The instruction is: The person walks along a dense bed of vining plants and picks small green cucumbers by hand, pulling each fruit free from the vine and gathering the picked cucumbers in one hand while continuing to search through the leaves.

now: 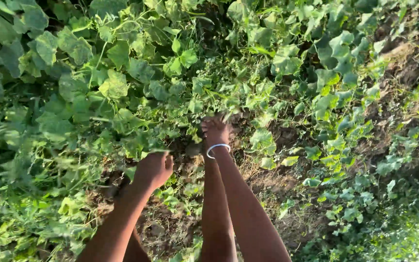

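Note:
Leafy green vines (122, 87) sprawl over brown soil. My left hand (153, 167) is curled into a fist at the edge of the foliage, closed on a blurred clump of vine leaves (139, 145). My right hand (216, 129), with a silver bangle (217, 148) on its wrist, reaches further in. Its fingers are pushed among small leaves and are blurred, so its grip is unclear. A second dark limb (215, 213) runs beside my right forearm.
Bare soil with dry stalks (267, 184) shows between and to the right of my arms. Dense broad-leaved vines fill the top and left. A dirt ridge (403, 63) rises at the upper right, and low weeds (389, 228) cover the lower right.

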